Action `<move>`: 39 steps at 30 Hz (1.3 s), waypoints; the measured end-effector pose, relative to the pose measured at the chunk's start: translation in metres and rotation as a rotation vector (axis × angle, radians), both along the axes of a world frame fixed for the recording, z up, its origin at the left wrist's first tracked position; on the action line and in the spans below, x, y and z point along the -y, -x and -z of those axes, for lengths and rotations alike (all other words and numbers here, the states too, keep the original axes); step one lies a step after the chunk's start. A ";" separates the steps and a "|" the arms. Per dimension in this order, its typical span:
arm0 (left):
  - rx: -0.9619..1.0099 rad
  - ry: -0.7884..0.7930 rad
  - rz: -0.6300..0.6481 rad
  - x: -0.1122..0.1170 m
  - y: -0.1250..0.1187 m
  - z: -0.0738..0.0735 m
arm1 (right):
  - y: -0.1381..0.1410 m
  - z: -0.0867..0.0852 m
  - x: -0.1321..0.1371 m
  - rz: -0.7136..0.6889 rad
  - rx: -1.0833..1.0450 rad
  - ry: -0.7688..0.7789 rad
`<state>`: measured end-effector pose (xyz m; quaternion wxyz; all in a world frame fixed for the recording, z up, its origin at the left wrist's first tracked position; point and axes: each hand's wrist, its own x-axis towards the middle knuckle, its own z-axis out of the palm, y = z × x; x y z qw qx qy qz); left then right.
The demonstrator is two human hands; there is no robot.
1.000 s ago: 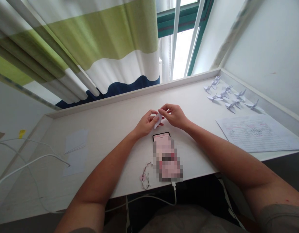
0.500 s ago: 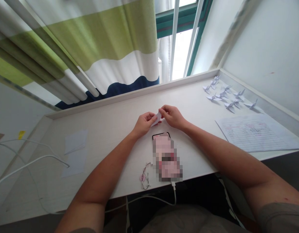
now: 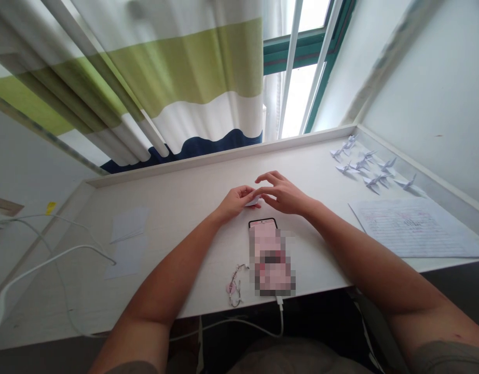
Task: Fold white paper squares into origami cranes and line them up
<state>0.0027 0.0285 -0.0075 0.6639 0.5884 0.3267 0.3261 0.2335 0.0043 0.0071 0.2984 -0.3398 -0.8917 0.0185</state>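
Observation:
A small folded white paper piece [image 3: 253,201] lies low over the white desk [image 3: 185,208], just beyond the phone [image 3: 271,257]. My left hand [image 3: 234,201] is curled and pinches the paper's left side. Over its right side sits my right hand [image 3: 283,194], thumb and forefinger at the paper, the other fingers spread above it. Most of the paper is hidden between the two hands.
Several folded paper cranes [image 3: 366,166] stand at the desk's far right corner, a lined sheet [image 3: 412,228] in front of them. White paper squares [image 3: 126,239] lie at the left, with a white cable [image 3: 48,259]. A bracelet [image 3: 234,285] lies beside the phone. A striped curtain [image 3: 165,88] hangs behind.
Both hands have lowered the paper from a lifted hold down toward the desk. My right hand's outer fingers have spread apart. The camera has tilted slightly.

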 end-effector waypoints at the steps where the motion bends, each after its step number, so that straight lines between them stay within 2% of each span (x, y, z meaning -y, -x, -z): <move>1: -0.010 -0.002 0.018 0.000 0.002 -0.001 | 0.000 0.000 0.000 -0.010 0.001 0.012; 8: -0.052 0.029 0.090 -0.003 0.008 -0.007 | -0.001 0.002 -0.002 -0.049 0.008 0.147; 12: -0.064 -0.014 0.103 -0.001 0.005 -0.010 | 0.001 0.003 -0.005 -0.043 -0.041 0.237; 16: -0.055 -0.049 0.136 0.000 0.004 -0.009 | 0.004 0.006 -0.004 -0.015 -0.181 0.370; 21: 0.034 0.010 0.122 -0.001 0.005 -0.003 | 0.010 0.012 -0.003 0.029 -0.463 0.589; 23: 0.046 0.024 0.104 -0.001 0.004 -0.002 | 0.012 0.014 -0.003 0.048 -0.516 0.630; 25: 0.041 0.026 0.065 -0.001 0.003 -0.001 | 0.013 0.014 -0.004 0.056 -0.515 0.591; 30: 0.031 0.018 -0.060 0.002 0.000 -0.001 | 0.012 0.013 -0.004 0.071 -0.458 0.355; 34: 0.009 -0.030 -0.054 0.002 -0.002 -0.001 | 0.011 0.012 -0.004 0.077 -0.411 0.310; 39: -0.077 -0.204 -0.091 0.000 -0.004 0.002 | 0.013 0.009 -0.003 0.064 -0.428 0.272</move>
